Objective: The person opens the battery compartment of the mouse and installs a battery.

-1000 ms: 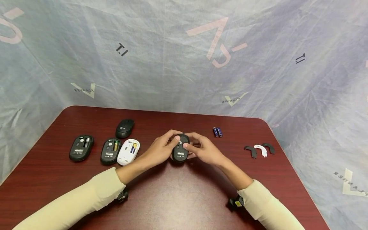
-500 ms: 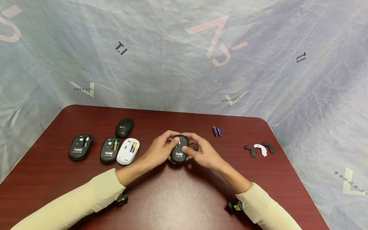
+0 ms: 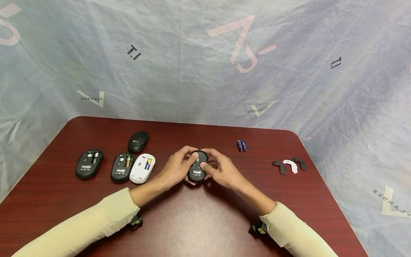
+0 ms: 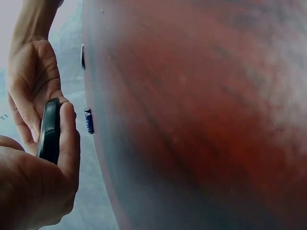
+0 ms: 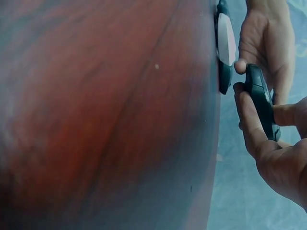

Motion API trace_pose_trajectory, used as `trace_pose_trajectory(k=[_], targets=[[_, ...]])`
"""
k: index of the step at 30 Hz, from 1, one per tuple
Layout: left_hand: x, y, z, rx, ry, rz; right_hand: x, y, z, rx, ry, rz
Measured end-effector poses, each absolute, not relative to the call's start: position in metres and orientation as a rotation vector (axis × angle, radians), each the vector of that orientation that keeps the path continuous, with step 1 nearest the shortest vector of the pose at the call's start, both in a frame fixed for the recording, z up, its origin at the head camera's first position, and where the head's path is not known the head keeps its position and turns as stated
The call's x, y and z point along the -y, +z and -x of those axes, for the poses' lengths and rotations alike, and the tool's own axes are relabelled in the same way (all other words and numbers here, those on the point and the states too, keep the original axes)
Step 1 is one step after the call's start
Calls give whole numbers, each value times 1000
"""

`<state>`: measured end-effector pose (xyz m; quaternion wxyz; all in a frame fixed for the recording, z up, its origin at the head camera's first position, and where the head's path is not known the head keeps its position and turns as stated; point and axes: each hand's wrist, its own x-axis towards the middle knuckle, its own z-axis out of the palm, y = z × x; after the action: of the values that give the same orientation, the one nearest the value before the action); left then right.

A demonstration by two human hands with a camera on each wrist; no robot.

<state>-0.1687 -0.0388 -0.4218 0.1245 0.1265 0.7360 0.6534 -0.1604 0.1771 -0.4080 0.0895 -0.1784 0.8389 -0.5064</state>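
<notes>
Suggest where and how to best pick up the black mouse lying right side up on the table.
Grip the right-side-up mouse across the middle of its long sides, probably from above. Both long sides look free, while its near end sits close to the upturned black mouse and the white mouse. The left hand is nearer, but it grips the held mouse.

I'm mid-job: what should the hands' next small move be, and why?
I'd probably ease the held mouse open. The left hand and right hand grip it underside up, and no opening shows on it, whereas the other upturned mice lie open and three loose covers sit on the right.
</notes>
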Motion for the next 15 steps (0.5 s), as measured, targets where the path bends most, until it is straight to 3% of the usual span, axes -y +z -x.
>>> trace_pose_trajectory(k=[7,15], targets=[[43,-418,171,-2021,1918,-393,-178,-399,166,-2353,-1645,422],[46,-417,172,-1927,1986,-369,-180,-398,175,-2417,-1635,482]])
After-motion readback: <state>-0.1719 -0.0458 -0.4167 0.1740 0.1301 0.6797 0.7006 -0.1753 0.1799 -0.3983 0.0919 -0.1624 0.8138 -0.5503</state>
